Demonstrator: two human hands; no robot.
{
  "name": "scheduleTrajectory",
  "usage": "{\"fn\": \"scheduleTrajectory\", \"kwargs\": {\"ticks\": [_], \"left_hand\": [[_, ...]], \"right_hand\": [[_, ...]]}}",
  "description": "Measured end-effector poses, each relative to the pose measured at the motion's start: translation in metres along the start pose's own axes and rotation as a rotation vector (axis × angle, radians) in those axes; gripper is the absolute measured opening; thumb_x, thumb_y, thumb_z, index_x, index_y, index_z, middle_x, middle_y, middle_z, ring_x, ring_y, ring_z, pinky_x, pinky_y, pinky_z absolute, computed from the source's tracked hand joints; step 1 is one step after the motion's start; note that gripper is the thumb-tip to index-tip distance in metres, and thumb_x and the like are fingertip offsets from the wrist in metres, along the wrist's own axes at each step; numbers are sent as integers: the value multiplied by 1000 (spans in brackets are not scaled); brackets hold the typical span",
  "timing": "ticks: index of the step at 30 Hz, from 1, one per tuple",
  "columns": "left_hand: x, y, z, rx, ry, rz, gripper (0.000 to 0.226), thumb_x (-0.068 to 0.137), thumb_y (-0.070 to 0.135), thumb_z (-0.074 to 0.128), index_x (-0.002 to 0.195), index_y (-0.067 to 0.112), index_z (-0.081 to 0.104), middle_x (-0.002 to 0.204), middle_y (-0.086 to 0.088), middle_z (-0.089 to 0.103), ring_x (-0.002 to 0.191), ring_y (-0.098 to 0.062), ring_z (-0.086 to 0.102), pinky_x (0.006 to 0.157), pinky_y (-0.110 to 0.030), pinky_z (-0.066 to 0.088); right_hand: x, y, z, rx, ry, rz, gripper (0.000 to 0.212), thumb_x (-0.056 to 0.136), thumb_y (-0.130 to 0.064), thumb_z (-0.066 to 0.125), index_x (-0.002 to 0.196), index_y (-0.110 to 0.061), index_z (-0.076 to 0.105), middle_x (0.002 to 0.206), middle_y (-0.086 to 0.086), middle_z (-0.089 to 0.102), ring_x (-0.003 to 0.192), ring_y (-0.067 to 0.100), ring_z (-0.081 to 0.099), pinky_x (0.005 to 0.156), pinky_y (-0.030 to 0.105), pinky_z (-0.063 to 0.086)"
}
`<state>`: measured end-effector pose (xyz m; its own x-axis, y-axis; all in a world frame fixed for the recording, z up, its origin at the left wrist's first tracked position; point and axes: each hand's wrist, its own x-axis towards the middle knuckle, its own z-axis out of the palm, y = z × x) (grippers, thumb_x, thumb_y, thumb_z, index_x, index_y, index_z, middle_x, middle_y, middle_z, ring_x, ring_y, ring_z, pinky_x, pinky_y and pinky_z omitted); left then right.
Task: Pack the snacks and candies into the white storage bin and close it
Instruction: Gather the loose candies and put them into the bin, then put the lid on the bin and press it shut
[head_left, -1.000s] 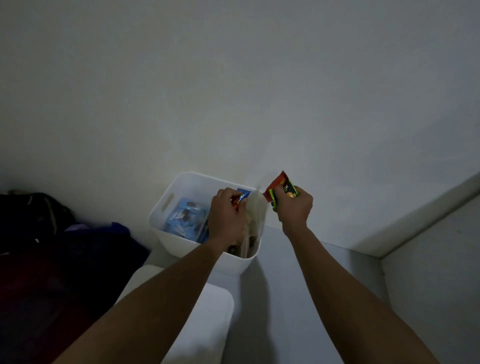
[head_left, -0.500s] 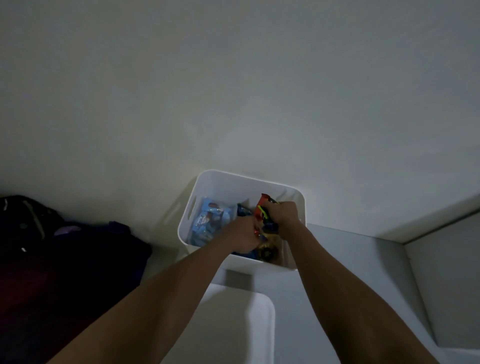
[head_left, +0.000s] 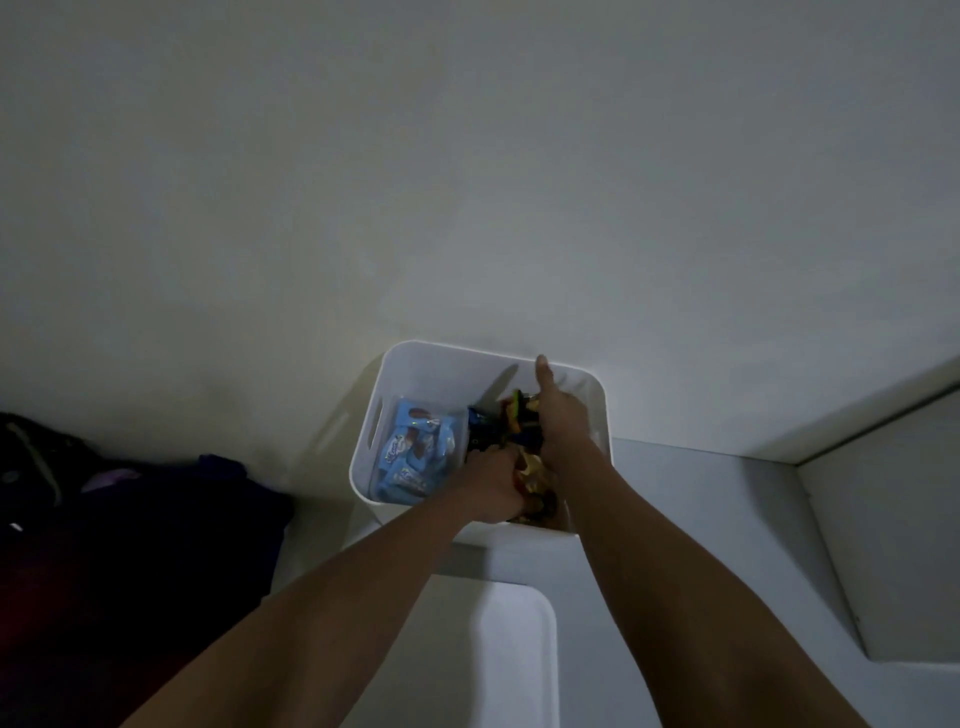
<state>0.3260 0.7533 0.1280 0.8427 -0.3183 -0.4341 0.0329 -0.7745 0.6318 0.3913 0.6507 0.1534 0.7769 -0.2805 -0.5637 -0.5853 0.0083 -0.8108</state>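
- right hand (head_left: 561, 415) deep in white storage bin (head_left: 441, 371), thumb sticking up, fingers buried beside red-green packet (head_left: 515, 414); can't tell if it grips it
- left hand (head_left: 493, 480) curled down into loose candies (head_left: 530, 475) at near right of bin; what it holds is hidden
- blue packets (head_left: 410, 457) stacked in left half of bin
- step: dropping or settling snacks inside; packing looks nearly done
- next: let go, pull both hands out, pick up white lid (head_left: 519, 654) lying just near the bin and seat it on the rim
- dim light; wrappers unreadable, bin's near wall blocked by arms, lid cut off by frame edge
- dark bundle (head_left: 104, 519) at left, unclear
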Motion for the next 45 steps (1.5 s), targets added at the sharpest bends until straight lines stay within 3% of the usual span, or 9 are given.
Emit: {"fn": "scheduleTrajectory", "kwargs": {"ticks": [3,6,15,18,21,28,33,37,45], "left_hand": [[6,-5,6,-70,16,21,68,62,65,65,122,37,51,127,3,57,116,-26,52,100,-45,47],[-13,13,-3,-213,52,106,42,82,36,65,123,27,58,122,1,64,113,-19,58,100,-39,48],[-42,27,-20,-208,327,121,34,89,17,66,122,8,61,113,-2,59,106,-20,57,90,-31,48],[-50,14,-22,-97,400,45,44,83,29,67,123,13,58,124,-6,58,115,-27,56,95,-40,49],[-60,-2,-22,133,509,-77,62,80,48,65,131,19,50,141,-7,47,132,-33,42,108,-51,37],[-102,-47,-9,104,412,-336,145,44,93,63,155,26,-1,164,-13,-9,149,-41,-6,115,-64,8],[-123,-66,8,137,635,-263,124,66,67,76,156,22,3,165,-11,-2,150,-38,6,117,-57,22],[-151,-94,57,9,732,-338,116,71,56,78,155,15,10,163,-13,7,148,-38,13,115,-56,26],[-190,-181,156,-266,393,-593,129,51,60,82,152,24,10,153,-10,34,137,-36,39,107,-58,39]], "right_hand": [[-1,-2,-2,76,18,-17,62,86,-80,34,74,-23,53,91,17,65,88,33,65,89,54,55],[-2,-4,-6,126,72,-43,67,91,-75,30,86,-15,60,93,18,66,94,30,64,96,57,50],[-27,-7,-36,-125,182,-420,45,101,-33,46,59,-18,36,58,-2,40,57,16,39,61,31,34],[-42,5,-53,-350,203,-544,27,99,-33,47,92,-13,64,94,6,63,89,21,59,79,33,46],[-56,29,-75,-623,214,-588,39,99,-33,47,130,-9,53,131,12,49,121,27,50,94,39,45],[-90,102,-103,-683,188,-614,43,99,-33,51,135,-10,48,139,9,44,118,26,55,90,37,49],[-117,141,-113,-577,119,-736,55,99,-34,54,147,-14,36,152,4,35,135,18,42,103,25,35],[-138,189,-114,-474,127,-579,68,99,-42,51,154,-16,22,157,6,26,141,19,32,108,28,30],[-158,283,-109,-696,-63,-138,75,92,-39,62,151,-10,26,148,17,40,133,35,44,110,48,39]]}}
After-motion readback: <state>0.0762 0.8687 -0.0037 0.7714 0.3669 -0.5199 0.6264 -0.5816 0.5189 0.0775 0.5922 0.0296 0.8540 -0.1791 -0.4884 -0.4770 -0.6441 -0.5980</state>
